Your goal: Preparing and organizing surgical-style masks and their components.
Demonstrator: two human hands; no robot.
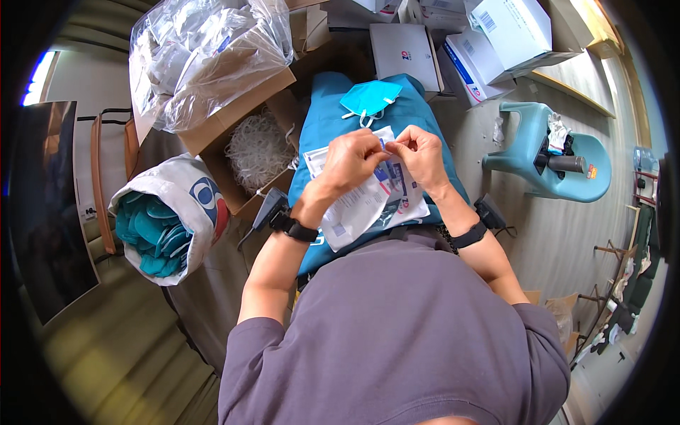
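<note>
On my lap, covered by a teal apron (435,113), lie several flat white-and-blue plastic packets (347,216). My left hand (350,161) and my right hand (423,161) are close together above them. Both have their fingertips pinched at the upper edge of one packet (405,190) with blue print and a clear part. Whether its edge is sealed or parted cannot be made out. Just beyond my hands rests a teal face mask (370,99) with white ear loops, touched by neither hand.
At the left stands a white bag (205,219) full of teal masks (154,234). Behind it, a cardboard box (237,113) holds white loops (260,149) beside a clear bag of packets (209,53). White cartons (404,53) are stacked ahead; a blue plastic stool (528,152) stands right.
</note>
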